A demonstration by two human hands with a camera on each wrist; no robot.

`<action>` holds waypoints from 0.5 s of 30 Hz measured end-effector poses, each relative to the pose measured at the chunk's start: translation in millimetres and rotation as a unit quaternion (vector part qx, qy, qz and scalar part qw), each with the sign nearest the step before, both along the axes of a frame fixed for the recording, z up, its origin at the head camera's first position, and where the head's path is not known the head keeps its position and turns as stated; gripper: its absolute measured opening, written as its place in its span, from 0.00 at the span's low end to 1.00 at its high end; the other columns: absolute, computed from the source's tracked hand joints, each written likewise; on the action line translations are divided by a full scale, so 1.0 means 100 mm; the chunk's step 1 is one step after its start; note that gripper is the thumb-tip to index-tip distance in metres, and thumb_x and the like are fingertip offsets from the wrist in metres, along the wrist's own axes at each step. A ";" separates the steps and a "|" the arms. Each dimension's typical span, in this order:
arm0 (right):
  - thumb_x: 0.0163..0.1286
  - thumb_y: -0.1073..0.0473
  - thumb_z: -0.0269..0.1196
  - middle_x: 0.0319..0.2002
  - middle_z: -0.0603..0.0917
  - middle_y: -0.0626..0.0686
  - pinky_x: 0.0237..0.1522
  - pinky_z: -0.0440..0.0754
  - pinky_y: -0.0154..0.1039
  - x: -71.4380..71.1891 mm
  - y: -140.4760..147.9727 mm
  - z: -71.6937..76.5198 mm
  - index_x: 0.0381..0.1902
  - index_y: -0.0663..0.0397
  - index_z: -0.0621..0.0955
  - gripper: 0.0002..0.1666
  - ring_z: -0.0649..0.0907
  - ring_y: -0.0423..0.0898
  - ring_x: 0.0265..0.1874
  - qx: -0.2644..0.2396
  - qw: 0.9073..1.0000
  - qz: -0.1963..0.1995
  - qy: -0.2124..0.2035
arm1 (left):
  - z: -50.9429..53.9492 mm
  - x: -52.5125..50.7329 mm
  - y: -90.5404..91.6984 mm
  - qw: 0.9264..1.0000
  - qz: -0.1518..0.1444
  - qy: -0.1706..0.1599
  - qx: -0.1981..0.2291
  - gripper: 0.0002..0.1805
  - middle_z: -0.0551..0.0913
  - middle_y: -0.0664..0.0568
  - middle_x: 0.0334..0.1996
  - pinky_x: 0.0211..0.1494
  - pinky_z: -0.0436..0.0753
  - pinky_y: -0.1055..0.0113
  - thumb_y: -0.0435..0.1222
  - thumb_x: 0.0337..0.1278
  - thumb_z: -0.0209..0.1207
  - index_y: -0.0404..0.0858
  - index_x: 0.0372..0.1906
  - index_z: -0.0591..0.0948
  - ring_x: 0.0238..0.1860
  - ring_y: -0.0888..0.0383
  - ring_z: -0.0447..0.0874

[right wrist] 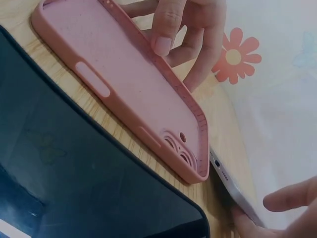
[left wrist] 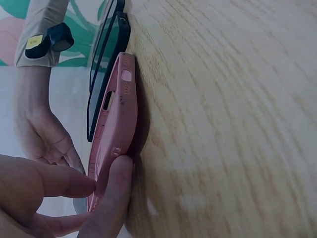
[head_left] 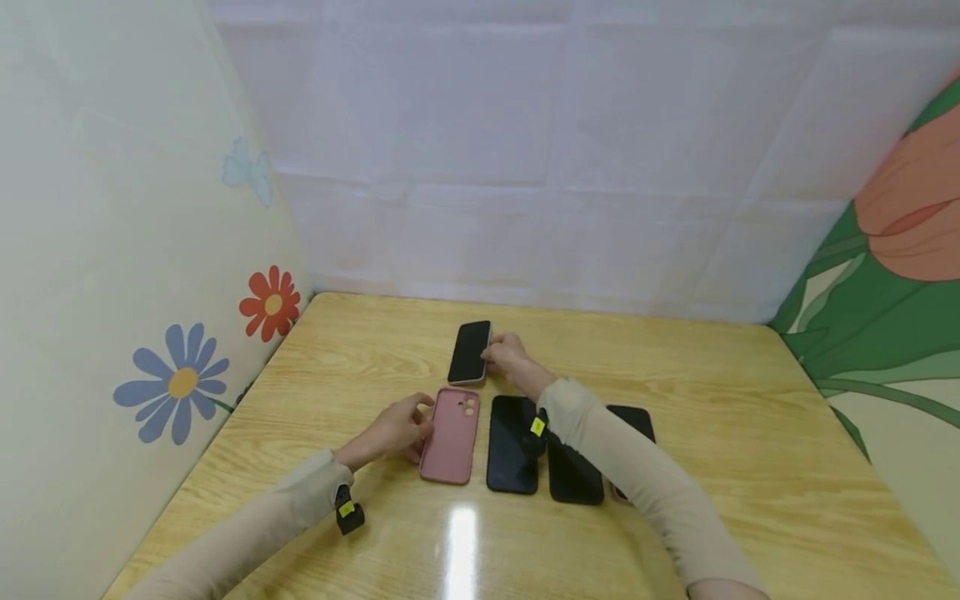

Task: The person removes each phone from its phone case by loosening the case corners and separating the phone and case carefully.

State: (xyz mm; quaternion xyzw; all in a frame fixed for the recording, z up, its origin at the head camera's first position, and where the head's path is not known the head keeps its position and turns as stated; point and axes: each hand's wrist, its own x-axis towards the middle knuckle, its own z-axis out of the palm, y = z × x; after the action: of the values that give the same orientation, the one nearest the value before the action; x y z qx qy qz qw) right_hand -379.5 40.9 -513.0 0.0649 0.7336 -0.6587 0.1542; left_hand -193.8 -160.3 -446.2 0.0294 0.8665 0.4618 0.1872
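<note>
A pink phone case (head_left: pixel 451 437) lies on the table with its hollow side up. My left hand (head_left: pixel 401 427) pinches its left edge; in the left wrist view the thumb (left wrist: pixel 119 178) presses the outer wall and a finger touches the rim. Beyond the case is a smartphone (head_left: pixel 469 352), dark screen up, with a pale frame. My right hand (head_left: pixel 512 358) grips its right edge; in the right wrist view one finger (right wrist: pixel 242 218) is against the pale side of the phone (right wrist: pixel 233 186), and another reaches over it.
Right of the pink case lie a dark phone (head_left: pixel 513 450), a second dark phone (head_left: pixel 576 475) and, partly under my right sleeve, another dark-screened phone (head_left: pixel 633 419). A white cloth (head_left: pixel 525 150) hangs behind the wooden table (head_left: pixel 712 392). Flower-printed panels stand at both sides.
</note>
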 end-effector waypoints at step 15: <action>0.67 0.74 0.53 0.64 0.67 0.73 0.60 0.77 0.49 0.68 -0.11 0.86 0.63 0.78 0.64 0.27 0.76 0.65 0.59 0.002 0.999 0.047 -0.014 | -0.01 0.00 -0.03 1.000 0.006 0.008 -0.005 0.23 0.80 0.42 0.35 0.26 0.86 0.61 0.22 0.63 0.54 0.28 0.63 0.70 0.26 0.52 0.83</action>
State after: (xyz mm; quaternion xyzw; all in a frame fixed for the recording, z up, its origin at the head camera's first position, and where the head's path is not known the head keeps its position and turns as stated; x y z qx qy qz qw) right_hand -311.6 29.6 -427.1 0.0401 0.7350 -0.6483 0.1948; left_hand -194.0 -163.7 -447.3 0.0268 0.8705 0.4583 0.1776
